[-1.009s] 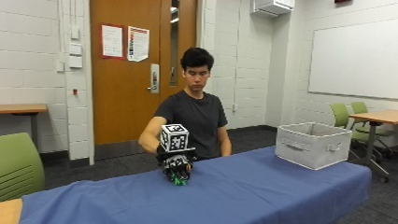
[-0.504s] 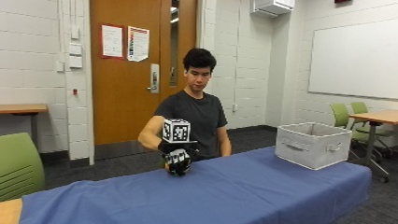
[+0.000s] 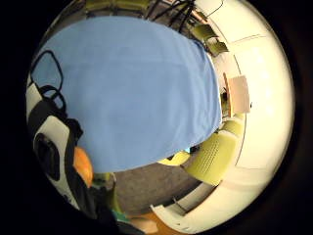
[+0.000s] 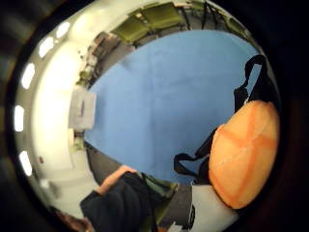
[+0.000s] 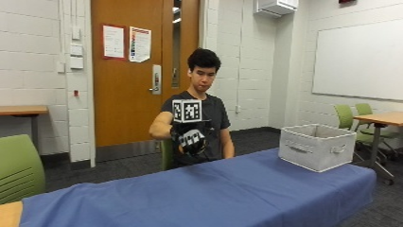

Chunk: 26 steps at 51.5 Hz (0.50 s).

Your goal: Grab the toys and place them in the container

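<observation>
Orange toy (image 4: 244, 154) riding in gloved hand (image 5: 191, 140), fingers curling round it | bin (image 5: 317, 145) well apart, waiting | drop pending

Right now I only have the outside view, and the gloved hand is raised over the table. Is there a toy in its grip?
Observer: Yes. The thumb side palm view shows an orange toy with paler crossing stripes, right against the palm of the right hand.
Operator: Does the little finger side show it too?
Observer: Only a sliver. An orange edge peeks out beside the glove's straps, and the rest of that view is the blue tablecloth below the hand.
</observation>
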### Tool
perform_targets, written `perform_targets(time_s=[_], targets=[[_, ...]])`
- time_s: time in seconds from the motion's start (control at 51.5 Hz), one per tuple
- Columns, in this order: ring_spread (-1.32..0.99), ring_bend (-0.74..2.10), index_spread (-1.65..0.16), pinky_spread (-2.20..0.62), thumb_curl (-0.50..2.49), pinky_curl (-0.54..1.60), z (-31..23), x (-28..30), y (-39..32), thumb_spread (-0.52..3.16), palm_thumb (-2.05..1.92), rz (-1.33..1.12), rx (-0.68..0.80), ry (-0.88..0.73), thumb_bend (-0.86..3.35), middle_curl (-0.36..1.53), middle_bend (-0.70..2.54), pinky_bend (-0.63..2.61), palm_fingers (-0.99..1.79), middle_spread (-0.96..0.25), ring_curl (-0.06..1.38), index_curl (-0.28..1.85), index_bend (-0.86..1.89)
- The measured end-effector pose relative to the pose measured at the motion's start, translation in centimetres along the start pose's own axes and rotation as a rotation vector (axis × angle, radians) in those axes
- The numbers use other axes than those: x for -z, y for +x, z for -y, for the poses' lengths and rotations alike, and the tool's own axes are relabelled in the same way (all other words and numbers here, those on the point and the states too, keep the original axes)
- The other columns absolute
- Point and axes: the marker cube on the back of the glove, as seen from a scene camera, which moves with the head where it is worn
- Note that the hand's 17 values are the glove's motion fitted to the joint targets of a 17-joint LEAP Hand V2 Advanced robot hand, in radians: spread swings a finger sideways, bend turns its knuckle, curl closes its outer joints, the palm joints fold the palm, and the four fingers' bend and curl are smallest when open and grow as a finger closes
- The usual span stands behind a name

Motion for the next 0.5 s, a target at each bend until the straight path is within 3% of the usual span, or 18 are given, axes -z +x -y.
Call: perform_targets(time_s=[0.272,0.504], targets=[[-0.43,1.04,-0.31,-0.49,0.79,0.39,5.9,10.2,-8.2,0.62,0.64,0.004,0.099,0.121,0.1,0.62,0.77,0.83,1.15,-0.41,0.46,1.04,0.3],[-0.43,1.05,-0.32,-0.49,0.87,0.4,10.6,17.1,-21.6,0.59,0.64,0.017,0.23,0.197,0.08,0.63,0.77,0.83,1.14,-0.41,0.47,1.13,0.26]])
